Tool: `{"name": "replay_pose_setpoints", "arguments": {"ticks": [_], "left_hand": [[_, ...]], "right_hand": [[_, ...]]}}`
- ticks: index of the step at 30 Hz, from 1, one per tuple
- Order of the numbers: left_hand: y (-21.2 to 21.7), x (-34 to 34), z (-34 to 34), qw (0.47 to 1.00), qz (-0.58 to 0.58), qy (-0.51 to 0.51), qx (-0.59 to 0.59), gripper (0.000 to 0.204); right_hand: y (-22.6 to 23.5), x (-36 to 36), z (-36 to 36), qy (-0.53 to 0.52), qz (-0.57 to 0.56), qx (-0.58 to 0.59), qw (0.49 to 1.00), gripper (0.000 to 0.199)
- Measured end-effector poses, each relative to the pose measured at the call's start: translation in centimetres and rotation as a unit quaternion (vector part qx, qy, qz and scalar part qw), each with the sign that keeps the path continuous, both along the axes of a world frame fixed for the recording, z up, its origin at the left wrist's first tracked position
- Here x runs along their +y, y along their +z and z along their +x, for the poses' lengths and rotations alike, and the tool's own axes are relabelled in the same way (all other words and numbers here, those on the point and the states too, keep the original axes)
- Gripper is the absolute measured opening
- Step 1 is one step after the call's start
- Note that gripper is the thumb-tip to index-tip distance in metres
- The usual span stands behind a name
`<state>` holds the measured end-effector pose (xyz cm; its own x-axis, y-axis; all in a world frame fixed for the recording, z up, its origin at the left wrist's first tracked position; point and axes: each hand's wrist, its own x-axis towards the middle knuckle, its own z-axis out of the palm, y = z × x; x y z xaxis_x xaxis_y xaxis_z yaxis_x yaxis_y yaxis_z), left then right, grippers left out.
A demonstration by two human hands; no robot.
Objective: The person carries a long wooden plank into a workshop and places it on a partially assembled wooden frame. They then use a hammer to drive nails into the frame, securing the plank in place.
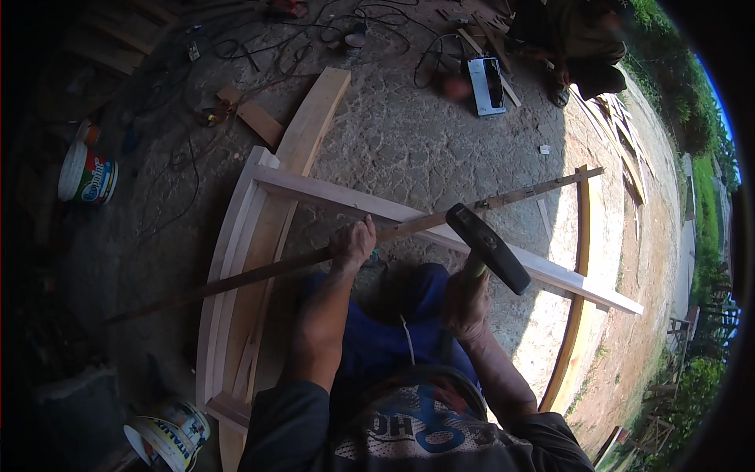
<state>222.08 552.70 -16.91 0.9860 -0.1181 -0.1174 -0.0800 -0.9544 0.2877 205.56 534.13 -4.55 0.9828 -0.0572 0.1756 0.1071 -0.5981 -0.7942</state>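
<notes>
My left hand (354,242) is closed around a long, thin wooden strip (271,269), which slants across in front of me from lower left to upper right. Several small dark bits, perhaps nails, stand along its right part. In my right hand (465,303) is a hammer (489,248), its heavy dark head raised and partly covering the strip in this view. Below both hands lies a pale planed wooden frame (230,259). Its long crosspiece (543,267) runs to the right, resting on thicker timbers (318,114).
Two paint buckets (85,175) (169,434) stand at the left. Cables (307,51) trail over the rough concrete at the far side. A white case with a dark panel (487,85) lies near a crouching person (578,47). Loose wood strips (621,138) lie at right.
</notes>
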Motion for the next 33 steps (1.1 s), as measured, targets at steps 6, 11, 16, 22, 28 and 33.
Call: {"name": "replay_pose_setpoints", "arguments": {"ticks": [6,11,16,22,28,33], "left_hand": [[-1.7,0.1,0.6,0.998,-0.007,0.005,-0.063,0.055],[-0.2,0.4,0.4,1.0,0.009,0.008,-0.011,0.055],[0.0,0.0,0.7,1.0,-0.019,-0.001,-0.02,0.057],[-0.1,0.7,0.5,1.0,0.003,-0.001,-0.011,0.057],[-0.7,-0.3,0.2,0.999,-0.042,-0.001,-0.021,0.056],[-1.2,0.7,-0.1,0.997,-0.004,0.004,-0.074,0.055]], "right_hand": [[-1.8,-0.6,2.7,0.025,-0.112,0.199,0.973,0.085],[3.6,0.7,1.4,0.006,-0.089,-0.059,0.994,0.087],[-1.6,-0.3,1.7,0.04,-0.112,0.239,0.964,0.086],[5.1,1.9,3.7,0.003,-0.068,-0.053,0.996,0.085],[-0.5,-0.7,3.6,0.03,-0.098,0.18,0.978,0.071],[9.0,0.9,5.7,0.036,-0.139,0.037,0.989,0.078]]}}
